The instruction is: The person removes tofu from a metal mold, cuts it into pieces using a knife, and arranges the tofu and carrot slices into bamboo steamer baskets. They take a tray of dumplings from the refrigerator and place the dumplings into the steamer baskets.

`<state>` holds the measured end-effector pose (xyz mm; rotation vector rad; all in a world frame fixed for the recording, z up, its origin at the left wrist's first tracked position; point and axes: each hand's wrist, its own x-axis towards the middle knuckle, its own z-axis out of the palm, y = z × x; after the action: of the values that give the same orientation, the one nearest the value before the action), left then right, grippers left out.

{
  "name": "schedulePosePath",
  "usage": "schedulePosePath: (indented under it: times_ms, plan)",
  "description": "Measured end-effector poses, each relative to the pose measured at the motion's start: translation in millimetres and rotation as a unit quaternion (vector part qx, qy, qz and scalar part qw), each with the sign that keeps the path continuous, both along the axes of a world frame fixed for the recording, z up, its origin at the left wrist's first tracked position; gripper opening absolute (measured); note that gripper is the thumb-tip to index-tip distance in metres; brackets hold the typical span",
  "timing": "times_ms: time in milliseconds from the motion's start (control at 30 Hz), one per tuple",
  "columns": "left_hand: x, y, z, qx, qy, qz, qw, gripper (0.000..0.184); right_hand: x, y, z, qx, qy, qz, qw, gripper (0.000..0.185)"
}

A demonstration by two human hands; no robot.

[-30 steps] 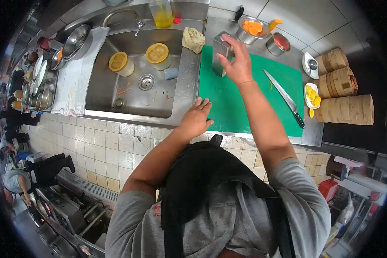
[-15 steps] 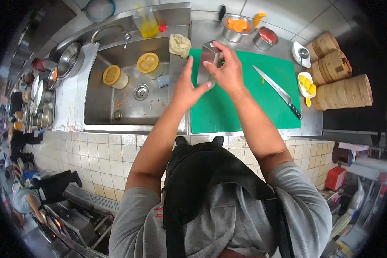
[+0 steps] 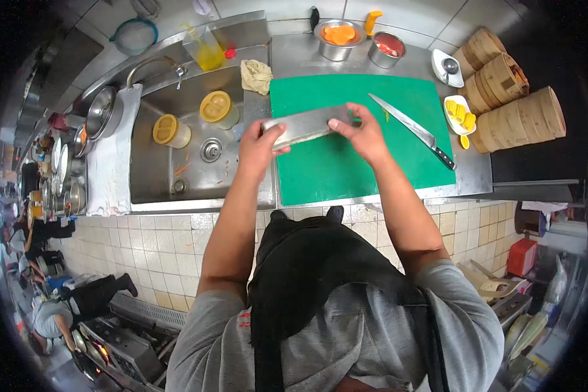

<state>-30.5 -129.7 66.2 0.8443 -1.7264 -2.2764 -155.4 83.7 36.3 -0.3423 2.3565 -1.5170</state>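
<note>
A long, boxy metal piece (image 3: 310, 125) with smooth grey sides and a pale lower edge is held level above the green cutting board (image 3: 366, 173). My left hand (image 3: 258, 147) grips its left end, thumb on the near side. At the right end, my right hand (image 3: 366, 136) holds it between thumb and fingers. Its underside is hidden, so its exact kind is unclear. To the right on the board lies a kitchen knife (image 3: 408, 124) with a black handle, beside a small green scrap (image 3: 386, 115).
Left is a sink (image 3: 196, 206) holding two yellow-lidded containers (image 3: 219, 108). A crumpled cloth (image 3: 256, 76) lies by the board. Behind stand a bowl of orange slices (image 3: 338, 46) and a tin of red contents (image 3: 387, 51). Bamboo steamers (image 3: 519, 124) and a yellow-filled dish (image 3: 459, 115) sit right.
The metal piece has turned from upright to nearly level and come closer to me. My left hand, open and apart from it before, now grips its left end.
</note>
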Motion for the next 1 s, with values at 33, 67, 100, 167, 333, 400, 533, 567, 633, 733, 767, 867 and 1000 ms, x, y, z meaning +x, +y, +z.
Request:
schedulePosePath:
  times_ms: [33,67,100,167,333,400,533,567,633,733,767,867,1000]
  plan:
    - [-1.9,-4.7,10.0,-0.096,-0.04,-0.022,0.994,0.047,9.7,-2.4,2.6,-0.001,-0.003,0.006,1.0,0.084]
    - [-7.2,-6.7,14.7,-0.177,-0.069,-0.038,0.981,0.048,19.4,-8.5,4.5,0.046,0.147,0.057,0.986,0.086]
    - [-12.2,-6.7,21.6,-0.178,-0.071,-0.033,0.981,0.048,29.7,-16.0,8.7,0.09,0.296,0.105,0.945,0.089]
    - [-22.0,-5.4,34.0,-0.216,-0.112,-0.095,0.965,0.052,50.8,-40.1,19.3,0.07,0.289,0.149,0.943,0.095]
    - [-27.3,-1.5,30.3,-0.163,-0.072,-0.144,0.973,0.05,34.9,-54.4,9.3,-0.01,0.358,0.09,0.929,0.091]
    - [-22.7,-0.4,34.6,-0.12,-0.033,-0.137,0.983,0.048,24.4,-56.8,31.5,-0.054,0.298,0.055,0.952,0.089]
    - [-4.0,-15.8,37.4,-0.105,0.019,-0.044,0.993,0.044,9.1,-66.2,87.7,-0.108,0.422,0.032,0.9,0.083]
    - [0.9,-20.2,35.7,-0.105,0.022,-0.021,0.994,0.042,6.7,-68.5,98.9,-0.131,0.449,0.027,0.884,0.078]
    - [11.4,-29.0,29.3,-0.108,0.011,-0.023,0.994,0.041,3.6,-74.0,100.9,-0.154,0.474,0.019,0.867,0.074]
    - [14.1,-35.4,15.3,-0.106,0.018,-0.022,0.994,0.043,-2.6,-83.9,59.0,-0.083,0.413,0.04,0.906,0.068]
    - [15.1,-36.2,9.0,-0.101,0.032,-0.023,0.994,0.045,-2.8,-84.4,40.6,-0.083,0.413,0.038,0.906,0.068]
    - [7.2,-43.1,-14.0,-0.162,0.085,-0.061,0.981,0.053,-9.5,-90.3,22.7,-0.054,0.372,0.078,0.923,0.071]
    - [-22.7,-18.9,-3.4,-0.178,0.108,-0.078,0.975,0.068,-6.2,-85.6,25.3,-0.054,0.351,0.08,0.931,0.076]
